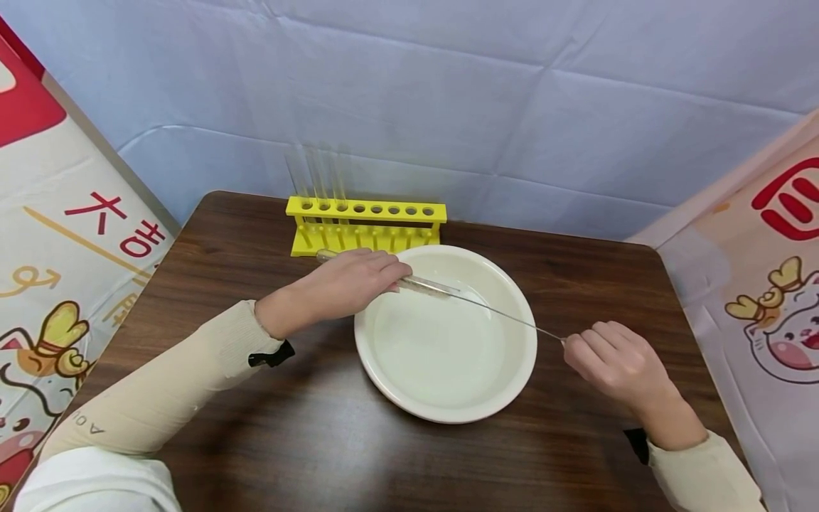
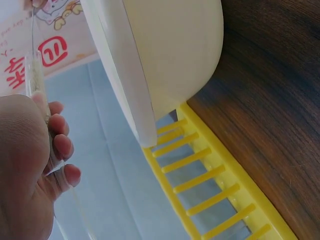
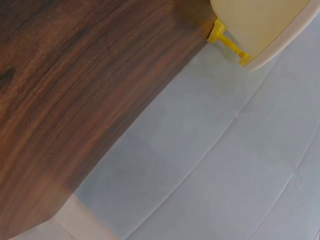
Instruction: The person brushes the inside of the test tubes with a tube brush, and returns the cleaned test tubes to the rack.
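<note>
Over the white basin (image 1: 448, 405), my left hand (image 1: 352, 284) grips a clear glass test tube (image 1: 430, 286), which lies nearly level with its open end to the right. Pale bristles of a test tube brush show through the glass in the left wrist view, where curled fingers (image 2: 62, 145) wrap the tube (image 2: 34, 65). From the tube's mouth the brush's thin wire handle (image 1: 505, 313) runs right, past the basin's rim. My right hand (image 1: 617, 363) holds the end of that wire in curled fingers; the right wrist view does not show this hand.
Behind the basin stands a yellow test tube rack (image 1: 367, 210) with several clear test tubes (image 1: 320, 178) at its left end. All sit on a dark wooden table (image 1: 288, 441). A pale blue cloth (image 1: 416, 92) hangs behind, with printed panels on both sides.
</note>
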